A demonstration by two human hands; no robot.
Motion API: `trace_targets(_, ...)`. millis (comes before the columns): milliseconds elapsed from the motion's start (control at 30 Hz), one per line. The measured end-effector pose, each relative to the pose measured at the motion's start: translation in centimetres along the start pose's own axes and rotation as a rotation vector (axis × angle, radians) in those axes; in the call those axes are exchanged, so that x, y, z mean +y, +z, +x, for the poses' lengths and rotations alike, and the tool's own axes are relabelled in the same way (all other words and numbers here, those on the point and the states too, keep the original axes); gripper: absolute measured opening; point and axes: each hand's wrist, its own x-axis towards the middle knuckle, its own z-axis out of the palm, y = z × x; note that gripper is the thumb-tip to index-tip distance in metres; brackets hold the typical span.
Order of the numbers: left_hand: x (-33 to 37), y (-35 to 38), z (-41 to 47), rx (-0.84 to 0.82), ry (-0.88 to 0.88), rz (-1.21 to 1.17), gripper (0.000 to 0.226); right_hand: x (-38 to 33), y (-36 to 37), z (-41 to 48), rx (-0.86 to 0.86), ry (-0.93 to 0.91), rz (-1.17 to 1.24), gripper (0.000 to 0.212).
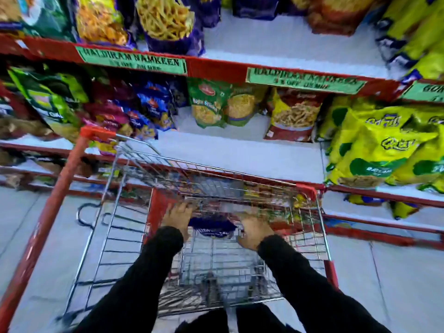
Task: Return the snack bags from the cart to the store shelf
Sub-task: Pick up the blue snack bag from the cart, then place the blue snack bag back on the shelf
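Both my hands reach down into the wire shopping cart [113, 236], at its far end. My left hand [177, 218] and my right hand [254, 230] flank a dark blue snack bag [211, 227] and touch its edges. Blur hides the fingertips, so I cannot tell whether either hand grips it. More snack bags [262, 191], red and yellow, are packed against the cart's far wall. Just beyond the cart is the store shelf [240, 155], whose white board is bare in the middle. Green bags [209, 104] and a red bag [293, 116] stand at its back.
The cart's red handle bar [55, 207] runs diagonally on the left. Yellow bags [384, 145] crowd the shelf's right side, purple and blue bags [134, 116] its left. An upper shelf [288, 42] has a white gap. Lower red shelf rails [384, 227] jut out at right.
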Motion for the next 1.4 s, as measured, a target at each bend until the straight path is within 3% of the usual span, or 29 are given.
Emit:
trace_targets(100, -0.4, 2.1, 0.9, -0.105, -0.057, -0.050, 0.069, 0.2, 1.4, 1.7, -0.083, 0.119, -0.104, 0.041)
trace_targets(233, -0.6, 3.4, 1.9, -0.026, -0.141, -0.208, 0.031, -0.3, 2.4, 3.6, -0.077, 0.243, -0.120, 0.026)
trace_targets(333, -1.0, 3.2, 2.3, 0.010, -0.219, -0.264, 0.026, 0.1, 2.8, 4.3, 0.007, 0.305, -0.119, 0.026)
trace_targets(467, -1.6, 2.6, 1.2, 0.168, -0.186, -0.436, 0.025, 1.1, 2.2, 3.5, 0.155, 0.308, 0.044, 0.025)
trace_targets(600, -1.1, 1.5, -1.2, 0.452, -0.174, -0.760, 0.020, 1.0, 0.8, 1.5, 0.282, 0.191, 0.417, 0.017)
trace_targets(700, -0.5, -0.2, -3.0, 0.561, -0.155, -0.964, 0.019, 0.1, -0.8, -0.3, 0.388, 0.148, 0.642, 0.017)
trace_targets(867, 1.3, -4.9, -5.1, 0.648, -0.060, -1.263, 0.014, -2.0, -5.1, -2.5, 0.674, 0.042, 0.727, 0.024)
trace_targets(967, 2.8, -8.9, -5.9, 0.764, -0.059, -1.465, 0.025, -3.4, -8.6, -3.7, 0.794, -0.070, 0.814, 0.016)
trace_targets(1033, 3.7, -11.5, -6.0, 0.805, -0.002, -1.547, 0.012, -4.3, -11.0, -4.3, 0.880, -0.141, 0.880, 0.009)
trace_targets(1100, 4.7, -14.1, -6.1, 0.851, 0.079, -1.577, 0.015, -5.1, -13.3, -5.1, 0.972, -0.196, 0.933, 0.006)
trace_targets(1400, 9.6, -28.3, -7.2, 0.978, 0.396, -1.828, 0.023, -7.5, -26.6, -7.7, 1.159, -0.491, 1.156, 0.011)
